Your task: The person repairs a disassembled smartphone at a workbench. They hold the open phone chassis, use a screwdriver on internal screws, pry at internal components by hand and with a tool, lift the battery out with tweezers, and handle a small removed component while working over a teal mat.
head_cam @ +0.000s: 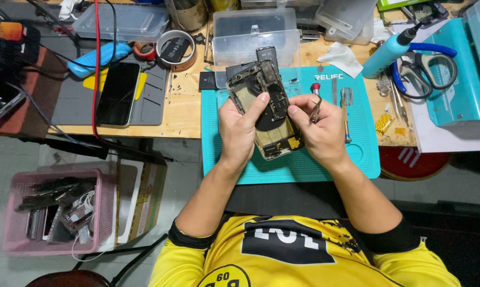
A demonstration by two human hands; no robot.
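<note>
Far left, on the floor: pink basket (17,212) of scrap phone parts, within arm's reach. On the worktop (184,114) a dark intact phone (116,94) lies face up on a grey mat (152,101), parked out of the way. Centre: left hand (239,133) cradles an opened phone chassis (266,109) above the teal mat (357,154), fingers clenched round its edge and thumb pressed on the internals to steady it, tilted toward the person for a clear view. Right hand (317,130) braces the other edge, fingers pinching tweezers (316,110), tips near the board. Screwdrivers (344,114) lie just beside on the mat. Far right: scissors (426,69), blue-handled, near a teal machine (457,101).
</note>
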